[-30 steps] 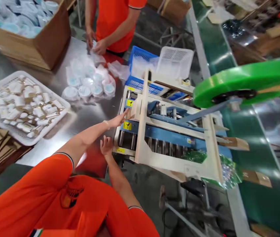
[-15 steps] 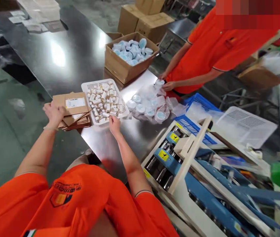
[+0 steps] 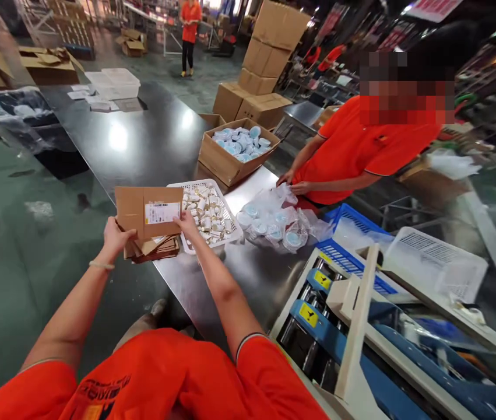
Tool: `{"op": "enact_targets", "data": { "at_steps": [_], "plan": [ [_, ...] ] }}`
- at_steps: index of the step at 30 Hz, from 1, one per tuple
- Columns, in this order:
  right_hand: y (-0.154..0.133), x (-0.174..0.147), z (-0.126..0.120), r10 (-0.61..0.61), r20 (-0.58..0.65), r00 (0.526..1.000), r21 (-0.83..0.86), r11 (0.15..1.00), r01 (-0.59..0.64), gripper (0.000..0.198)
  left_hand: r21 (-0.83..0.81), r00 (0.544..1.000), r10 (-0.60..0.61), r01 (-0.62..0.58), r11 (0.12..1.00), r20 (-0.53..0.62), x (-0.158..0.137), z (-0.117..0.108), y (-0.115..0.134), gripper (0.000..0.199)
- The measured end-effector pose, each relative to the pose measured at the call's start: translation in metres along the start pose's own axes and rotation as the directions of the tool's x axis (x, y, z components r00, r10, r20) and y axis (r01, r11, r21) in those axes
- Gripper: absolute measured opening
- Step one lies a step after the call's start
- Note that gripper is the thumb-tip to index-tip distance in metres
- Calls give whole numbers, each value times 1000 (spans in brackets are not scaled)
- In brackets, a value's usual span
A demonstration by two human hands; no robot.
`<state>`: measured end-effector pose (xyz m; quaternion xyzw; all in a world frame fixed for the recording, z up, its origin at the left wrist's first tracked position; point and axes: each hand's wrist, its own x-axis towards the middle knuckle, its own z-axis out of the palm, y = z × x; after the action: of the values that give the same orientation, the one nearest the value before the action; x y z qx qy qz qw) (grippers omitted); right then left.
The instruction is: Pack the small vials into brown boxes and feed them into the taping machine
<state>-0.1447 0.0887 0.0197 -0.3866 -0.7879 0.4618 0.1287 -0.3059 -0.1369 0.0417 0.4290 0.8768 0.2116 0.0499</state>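
A flat brown cardboard mailer [image 3: 130,207] with a white printed label is held up between my two hands. My left hand [image 3: 116,238] grips its lower left corner, and my right hand [image 3: 187,226] pinches its right edge beside the label. Beneath it lies a stack of similar cardboard mailers [image 3: 160,251], partly covered by the raised one. Just right of the stack, a white perforated basket [image 3: 230,233] holds many small white cylindrical pieces with gold-coloured ends [image 3: 206,210]; the mailer hides its left part.
Clear bags of round, pale-blue-topped items [image 3: 274,224] lie right of the basket, near a co-worker [image 3: 344,157] handling the plastic. A cardboard box of similar items [image 3: 230,160] stands behind. A roller machine [image 3: 317,315] borders the steel table [image 3: 204,286] at right.
My left hand has lifted the top mailer from the stack. My right hand has moved left from the basket's front edge onto the mailer's right side. The camera view has tilted upward.
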Motion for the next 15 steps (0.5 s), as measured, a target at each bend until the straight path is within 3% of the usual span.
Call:
{"op": "enact_targets", "data": {
  "at_steps": [2, 3, 5, 6, 8, 10, 11, 14, 15],
  "plan": [
    [22, -38, -39, -95, -114, 989, 147, 983, 111, 44, -318, 999, 27, -11, 948, 46, -17, 9, 15, 62],
    [36, -61, -64, -130, -233, 964, 142, 976, 165, 51, -490, 994, 65, -13, 871, 88, -26, 18, 26, 63],
    [65, -114, -118, -217, -479, 851, -29, 972, 232, 65, -688, 971, 166, -3, 726, 171, -46, 43, 57, 61],
    [80, -142, -144, -270, -499, 824, -152, 963, 224, 65, -699, 955, 208, -2, 715, 210, -55, 59, 74, 57],
    [108, -193, -184, -303, -338, 891, -348, 920, 181, 43, -661, 916, 282, -24, 750, 286, -73, 90, 110, 44],
    [133, -237, -200, -218, -161, 963, -467, 876, 120, 21, -620, 869, 346, -59, 783, 353, -85, 115, 140, 38],
    [144, -254, -200, -163, -114, 980, -514, 854, 82, 20, -600, 857, 366, -87, 795, 362, -88, 123, 152, 42],
    [173, -290, -178, -61, -122, 991, -609, 793, -26, 23, -516, 851, 451, -267, 814, 271, -86, 128, 176, 65],
    [180, -296, -169, -50, -137, 989, -623, 781, -47, 23, -487, 823, 515, -356, 798, 242, -83, 125, 182, 65]
  ]
}}
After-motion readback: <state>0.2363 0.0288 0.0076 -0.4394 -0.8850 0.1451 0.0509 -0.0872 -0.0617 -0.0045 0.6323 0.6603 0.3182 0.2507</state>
